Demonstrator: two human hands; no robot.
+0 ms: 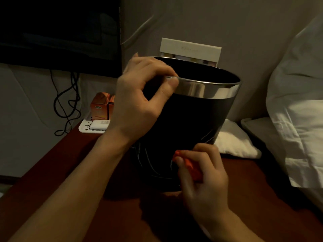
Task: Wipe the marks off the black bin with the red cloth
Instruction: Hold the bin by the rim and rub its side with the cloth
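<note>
1. Black bin (188,123), one: upright on the dark red table (61,163), long axis vertical, chrome rim band (209,89) at top, mouth open upward.
2. Left hand (139,95), one: thumb and fingers pinch the near-left rim, steadying the bin.
3. Right hand (204,173), one: fingers curled round the red cloth (190,165), bunched small, pressed to the bin's lower front wall. This hand is the nearer to the marks.
4. Pale marks (148,163), several thin strokes: low on the wall, mostly left of the cloth, a few above right. Judged: wiping lies leftward along the wall.
5. White pillows, two seen: right of bin.
6. Orange cartons (101,107), two, on a white tray behind left.
</note>
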